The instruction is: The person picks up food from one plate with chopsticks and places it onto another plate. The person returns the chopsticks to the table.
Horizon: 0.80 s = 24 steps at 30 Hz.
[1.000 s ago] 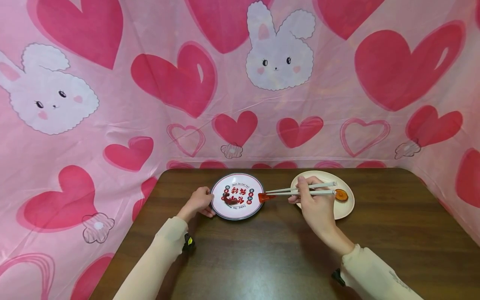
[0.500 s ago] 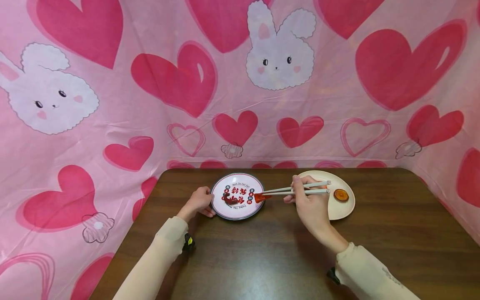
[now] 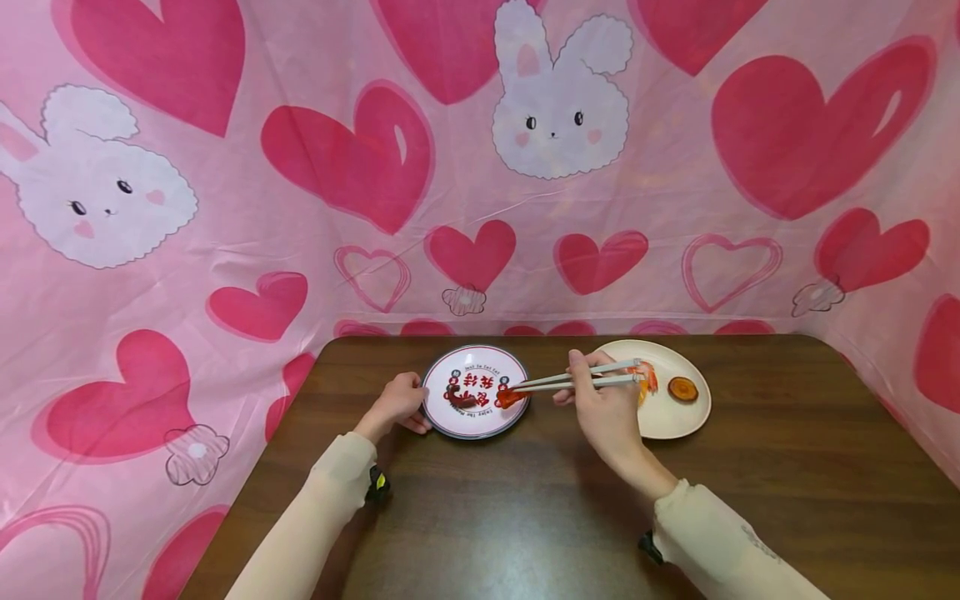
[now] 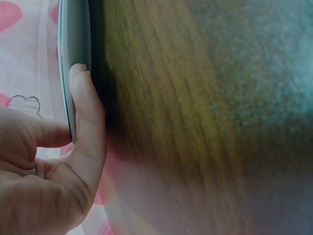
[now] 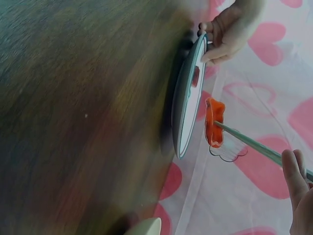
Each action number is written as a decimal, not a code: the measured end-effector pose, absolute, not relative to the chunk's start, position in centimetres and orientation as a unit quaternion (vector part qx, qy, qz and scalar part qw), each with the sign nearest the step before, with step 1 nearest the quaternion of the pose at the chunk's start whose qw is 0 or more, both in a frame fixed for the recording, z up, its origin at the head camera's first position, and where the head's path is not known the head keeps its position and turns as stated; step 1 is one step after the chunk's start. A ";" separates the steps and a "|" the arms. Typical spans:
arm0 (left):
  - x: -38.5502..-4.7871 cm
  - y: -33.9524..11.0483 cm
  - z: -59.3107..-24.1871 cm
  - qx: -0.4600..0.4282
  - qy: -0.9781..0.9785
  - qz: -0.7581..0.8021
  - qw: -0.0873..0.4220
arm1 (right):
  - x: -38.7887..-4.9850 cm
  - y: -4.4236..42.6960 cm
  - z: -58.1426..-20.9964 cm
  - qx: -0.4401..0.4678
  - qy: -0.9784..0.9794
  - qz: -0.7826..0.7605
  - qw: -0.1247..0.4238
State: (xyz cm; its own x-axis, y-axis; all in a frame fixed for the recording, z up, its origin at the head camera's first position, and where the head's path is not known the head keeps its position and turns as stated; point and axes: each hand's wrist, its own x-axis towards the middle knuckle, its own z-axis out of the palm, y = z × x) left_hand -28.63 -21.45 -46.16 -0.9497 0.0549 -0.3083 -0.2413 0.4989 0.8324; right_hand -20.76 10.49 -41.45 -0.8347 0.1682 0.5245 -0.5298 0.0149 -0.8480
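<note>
My left hand (image 3: 396, 402) pinches the left rim of a white plate (image 3: 471, 422) with red lettering and a dark edge. In the left wrist view, the thumb is on the plate's face and the fingers lie under it. My right hand (image 3: 609, 419) holds a pair of pale chopsticks (image 3: 547, 383). Their tips grip a glossy orange-red piece of food (image 3: 510, 397) over the plate's right part. In the right wrist view, this orange piece (image 5: 214, 122) hangs apart from the plate. A dark red curled piece (image 3: 459, 398) lies on the plate.
To the right stands a cream plate (image 3: 675, 423), partly behind my right hand. It bears a brown round slice (image 3: 682, 388) and an orange-and-white, shrimp-like piece (image 3: 649, 379). Both plates stand on a brown wooden table (image 3: 510, 517). A pink heart-patterned cloth (image 3: 525, 200) hangs behind.
My right hand has moved left with the chopsticks, carrying the orange-red piece from the plate's right rim to above its face. The shrimp-like piece has come into sight. My left hand stays put.
</note>
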 end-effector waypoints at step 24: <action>-28.5 -21.5 -46.0 -0.049 0.851 0.500 0.149 | -21.6 8.0 -42.1 0.131 -0.715 0.643 0.240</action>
